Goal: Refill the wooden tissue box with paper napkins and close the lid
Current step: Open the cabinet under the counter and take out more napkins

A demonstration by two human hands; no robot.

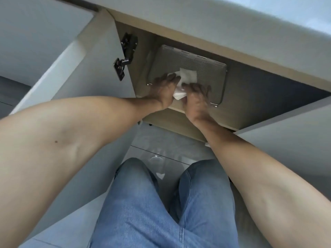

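Both my hands reach into an open low cabinet under a counter. My left hand (163,88) and my right hand (196,94) are closed together on a bundle of white paper napkins (188,76), which sticks up between the fingers and hangs down below them. The napkins are held just above a grey slotted tray-like object (206,65) lying on the cabinet shelf. No wooden tissue box is in view.
The cabinet door (100,72) stands open on the left with its black hinge (125,54) showing. The counter's underside (197,33) overhangs the opening. A pale wood shelf edge (172,120) lies below my wrists. My legs in blue jeans (161,203) stand on a glossy tiled floor.
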